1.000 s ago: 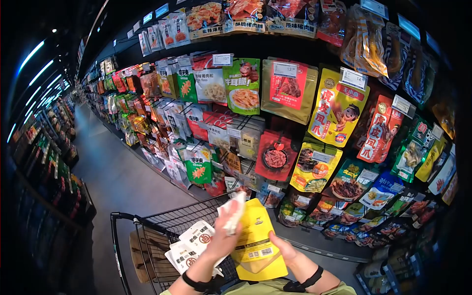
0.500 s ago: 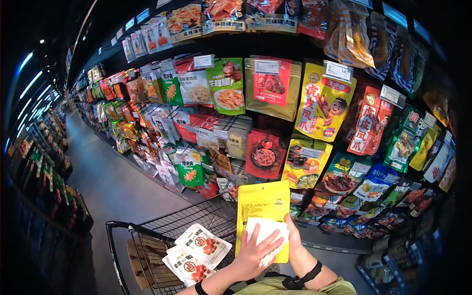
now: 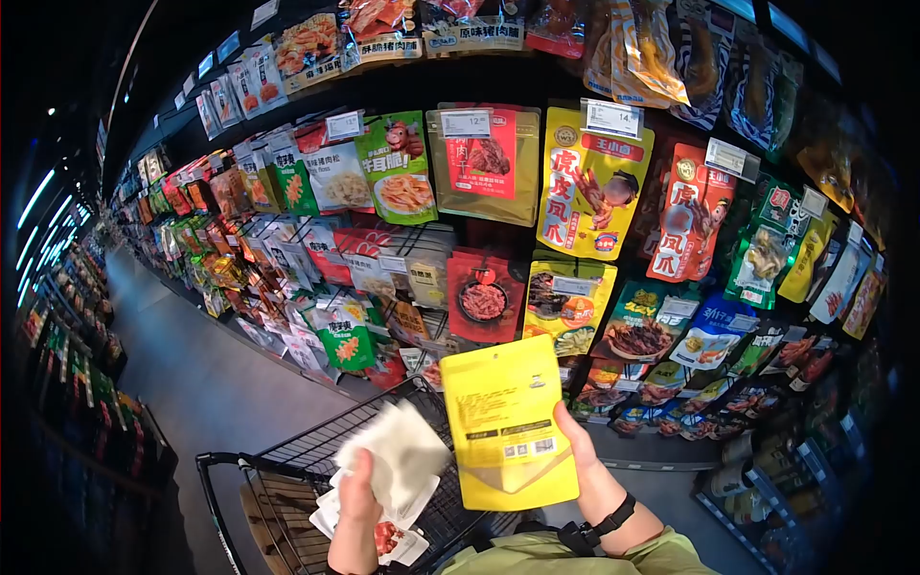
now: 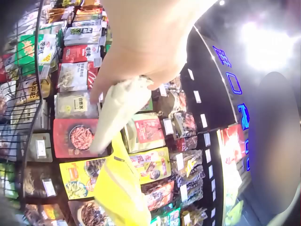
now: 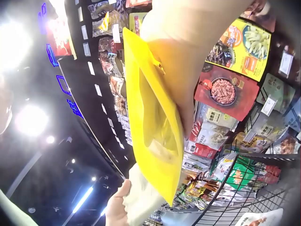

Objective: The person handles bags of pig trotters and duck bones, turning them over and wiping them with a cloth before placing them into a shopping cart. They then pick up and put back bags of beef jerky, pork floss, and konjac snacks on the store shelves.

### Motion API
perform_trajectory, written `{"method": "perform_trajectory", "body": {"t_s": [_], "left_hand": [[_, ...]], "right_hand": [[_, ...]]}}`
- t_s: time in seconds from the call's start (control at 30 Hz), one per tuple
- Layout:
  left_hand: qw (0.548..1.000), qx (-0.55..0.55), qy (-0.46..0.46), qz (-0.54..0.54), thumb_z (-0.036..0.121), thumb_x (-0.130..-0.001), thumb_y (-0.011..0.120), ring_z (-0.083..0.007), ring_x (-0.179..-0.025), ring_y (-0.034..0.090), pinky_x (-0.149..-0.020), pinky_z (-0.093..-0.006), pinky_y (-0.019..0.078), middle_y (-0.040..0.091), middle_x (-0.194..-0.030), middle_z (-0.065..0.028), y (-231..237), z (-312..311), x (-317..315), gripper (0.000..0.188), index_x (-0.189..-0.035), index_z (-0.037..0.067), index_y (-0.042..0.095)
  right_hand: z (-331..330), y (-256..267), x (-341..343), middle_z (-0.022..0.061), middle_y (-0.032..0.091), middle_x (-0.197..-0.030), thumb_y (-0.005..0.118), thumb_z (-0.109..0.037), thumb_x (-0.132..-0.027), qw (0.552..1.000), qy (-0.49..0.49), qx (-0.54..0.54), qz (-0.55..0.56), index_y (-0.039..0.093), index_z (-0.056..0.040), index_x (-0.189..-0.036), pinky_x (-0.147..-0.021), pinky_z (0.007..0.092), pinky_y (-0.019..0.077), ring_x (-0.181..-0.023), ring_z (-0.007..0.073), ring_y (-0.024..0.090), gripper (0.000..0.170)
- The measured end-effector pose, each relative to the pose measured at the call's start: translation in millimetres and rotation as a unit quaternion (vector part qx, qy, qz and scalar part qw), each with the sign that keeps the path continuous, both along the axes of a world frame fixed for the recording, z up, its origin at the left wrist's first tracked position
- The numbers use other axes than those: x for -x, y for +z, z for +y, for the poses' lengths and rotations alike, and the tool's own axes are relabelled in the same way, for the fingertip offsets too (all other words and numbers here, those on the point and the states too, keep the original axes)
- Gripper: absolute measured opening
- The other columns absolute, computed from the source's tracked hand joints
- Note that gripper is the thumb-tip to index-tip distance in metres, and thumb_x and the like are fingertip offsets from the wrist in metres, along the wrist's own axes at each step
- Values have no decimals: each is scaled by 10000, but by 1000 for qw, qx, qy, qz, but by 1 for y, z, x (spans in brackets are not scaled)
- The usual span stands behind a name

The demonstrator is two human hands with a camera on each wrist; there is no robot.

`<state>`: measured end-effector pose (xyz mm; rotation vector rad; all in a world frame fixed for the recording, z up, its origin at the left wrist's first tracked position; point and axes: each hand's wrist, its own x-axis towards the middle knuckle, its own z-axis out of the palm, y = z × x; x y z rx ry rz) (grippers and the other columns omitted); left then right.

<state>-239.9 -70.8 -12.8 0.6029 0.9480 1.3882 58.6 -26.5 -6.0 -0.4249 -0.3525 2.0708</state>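
Observation:
In the head view my right hand (image 3: pixel 579 458) grips the right edge of a yellow pouch (image 3: pixel 508 422), its printed back facing me. My left hand (image 3: pixel 356 513) pinches a white item (image 3: pixel 397 458), blurred, above the cart's left part. The left wrist view has the white item (image 4: pixel 123 106) under my left hand (image 4: pixel 146 52), close to the yellow pouch (image 4: pixel 120 186). In the right wrist view the yellow pouch (image 5: pixel 153 122) hangs from my right hand (image 5: pixel 181 52); its lower end overlaps the white item (image 5: pixel 141 195). White packets (image 3: pixel 407 546) lie in the cart beneath my left hand.
A black wire shopping cart (image 3: pixel 278 450) stands below my hands, with a brown item (image 3: pixel 278 522) at its left. Shelves of hanging snack pouches, among them a red one (image 3: pixel 484 295), fill the front and right. The grey aisle floor (image 3: pixel 182 355) runs off at the left.
My left hand has moved left, off the front of the yellow pouch, carrying the white item over the cart. The pouch has shifted slightly left with my right hand. The shelves have slid left in view.

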Motion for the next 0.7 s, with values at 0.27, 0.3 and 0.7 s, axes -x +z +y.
{"method": "perform_trajectory", "body": {"t_s": [0.27,0.3,0.7], "left_hand": [[722,-213,-59,656,225,-865,454,-495,-1304,127,-1041,-569,119,234,-1447,-161,18,25,-77,487,-1340,130,402],[721,-244,-69,644,216,-843,478,-504,-1297,132,-1028,-583,134,245,-1445,-151,16,22,-85,495,-1329,147,420],[663,-377,-315,565,221,-850,516,-477,-1319,107,-1042,-592,92,273,-1456,1,19,-19,-85,466,-1307,267,444]], "right_hand": [[-26,-14,49,144,399,-1347,293,-490,-942,978,198,10,-67,271,-94,-1385,-1008,430,351,-1223,303,413,595],[-27,-15,49,144,399,-1347,293,-490,-942,978,199,9,-68,271,-94,-1385,-1008,430,351,-1223,303,413,595],[-3,6,17,175,417,-1335,324,-544,-908,999,-7,-38,-6,320,-41,-1355,-998,462,348,-1195,346,432,672]]}}
